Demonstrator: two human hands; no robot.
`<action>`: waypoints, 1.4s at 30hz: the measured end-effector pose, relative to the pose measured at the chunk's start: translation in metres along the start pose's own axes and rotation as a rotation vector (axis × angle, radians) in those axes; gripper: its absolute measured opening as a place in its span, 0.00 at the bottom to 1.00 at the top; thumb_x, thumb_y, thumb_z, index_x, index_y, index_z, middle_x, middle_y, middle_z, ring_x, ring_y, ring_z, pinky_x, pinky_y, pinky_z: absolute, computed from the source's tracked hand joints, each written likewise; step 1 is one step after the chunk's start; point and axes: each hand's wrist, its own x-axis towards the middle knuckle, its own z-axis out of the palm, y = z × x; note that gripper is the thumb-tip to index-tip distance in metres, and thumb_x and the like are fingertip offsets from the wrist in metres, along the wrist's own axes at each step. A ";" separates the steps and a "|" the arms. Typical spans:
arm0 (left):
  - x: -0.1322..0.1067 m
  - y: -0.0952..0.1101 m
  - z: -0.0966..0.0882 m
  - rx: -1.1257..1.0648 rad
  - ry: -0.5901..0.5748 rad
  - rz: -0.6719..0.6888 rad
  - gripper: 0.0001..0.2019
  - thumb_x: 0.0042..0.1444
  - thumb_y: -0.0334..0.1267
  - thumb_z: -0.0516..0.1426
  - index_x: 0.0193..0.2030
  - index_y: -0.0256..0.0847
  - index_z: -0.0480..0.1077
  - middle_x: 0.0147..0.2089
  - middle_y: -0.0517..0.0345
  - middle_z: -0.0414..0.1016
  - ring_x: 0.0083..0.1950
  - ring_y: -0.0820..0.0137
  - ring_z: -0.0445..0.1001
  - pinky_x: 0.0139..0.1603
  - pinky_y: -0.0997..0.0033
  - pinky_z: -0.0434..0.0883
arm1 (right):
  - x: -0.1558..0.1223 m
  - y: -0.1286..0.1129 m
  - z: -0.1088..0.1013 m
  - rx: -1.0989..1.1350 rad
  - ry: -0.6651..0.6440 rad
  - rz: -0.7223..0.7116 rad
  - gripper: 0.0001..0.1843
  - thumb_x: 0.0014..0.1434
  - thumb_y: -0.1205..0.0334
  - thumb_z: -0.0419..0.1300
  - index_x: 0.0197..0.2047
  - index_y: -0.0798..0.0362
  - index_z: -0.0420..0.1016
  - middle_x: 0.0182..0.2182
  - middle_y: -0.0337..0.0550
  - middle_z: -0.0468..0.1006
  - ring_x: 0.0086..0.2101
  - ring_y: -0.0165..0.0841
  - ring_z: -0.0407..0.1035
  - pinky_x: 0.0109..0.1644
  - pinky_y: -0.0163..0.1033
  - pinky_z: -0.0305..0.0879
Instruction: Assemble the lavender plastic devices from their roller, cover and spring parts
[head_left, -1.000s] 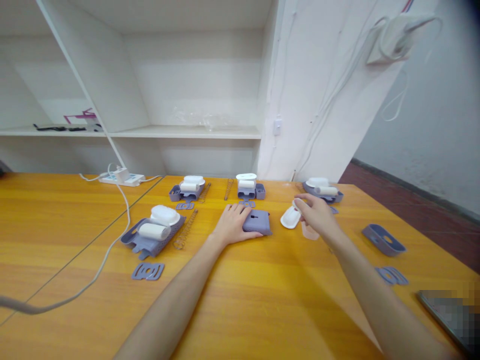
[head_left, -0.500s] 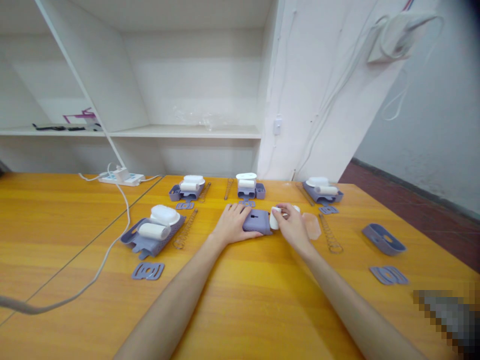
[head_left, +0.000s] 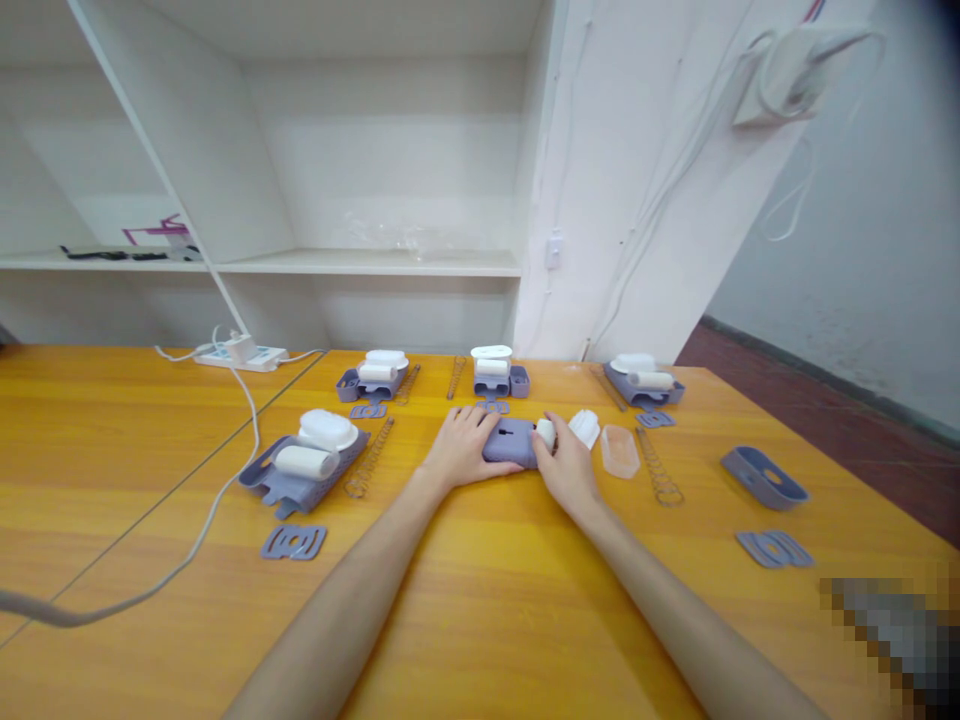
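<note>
My left hand [head_left: 466,447] wraps round a purple-grey plastic housing [head_left: 513,442] that lies on the table, a small dark slot showing in its upper face. In my right hand [head_left: 566,462] a white cylinder [head_left: 545,433] is pinched between thumb and fingers, at the right end of the housing. How far the cylinder reaches into the housing is hidden. Just beyond the right hand lie a white ribbed piece [head_left: 585,428] and a clear shallow box [head_left: 620,452]. A coiled metal spring [head_left: 660,470] rests to their right.
Similar sets of purple-grey housings with white cylinders [head_left: 306,462] stand along the back and left. A purple-grey end cap [head_left: 765,478] and a slotted plate [head_left: 775,549] lie at right. A white cable [head_left: 199,545] crosses the left side from a power strip [head_left: 262,359].
My right hand has moved left, bringing the white cylinder against the end of the housing. The white ribbed piece and clear box are now less covered. My left hand stays put.
</note>
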 end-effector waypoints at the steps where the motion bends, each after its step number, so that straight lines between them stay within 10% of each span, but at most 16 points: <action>1: 0.000 0.000 0.000 -0.002 0.000 -0.001 0.38 0.44 0.68 0.50 0.54 0.42 0.62 0.49 0.47 0.67 0.49 0.56 0.64 0.50 0.55 0.59 | -0.001 0.000 0.001 -0.005 0.003 -0.017 0.25 0.57 0.56 0.50 0.55 0.58 0.65 0.50 0.54 0.71 0.50 0.42 0.65 0.55 0.47 0.58; 19: 0.000 0.000 0.000 0.006 0.001 -0.003 0.38 0.43 0.69 0.49 0.53 0.42 0.63 0.48 0.47 0.67 0.49 0.56 0.64 0.50 0.56 0.59 | -0.008 0.005 0.003 -0.301 0.079 -0.034 0.23 0.61 0.54 0.46 0.54 0.57 0.65 0.44 0.53 0.74 0.45 0.41 0.67 0.49 0.45 0.59; 42: -0.001 0.000 0.002 0.007 0.004 -0.016 0.38 0.43 0.68 0.50 0.54 0.44 0.62 0.49 0.47 0.67 0.50 0.56 0.64 0.50 0.56 0.59 | -0.005 0.008 0.002 -0.096 0.002 0.024 0.25 0.59 0.52 0.47 0.57 0.53 0.62 0.49 0.50 0.72 0.42 0.38 0.70 0.47 0.42 0.62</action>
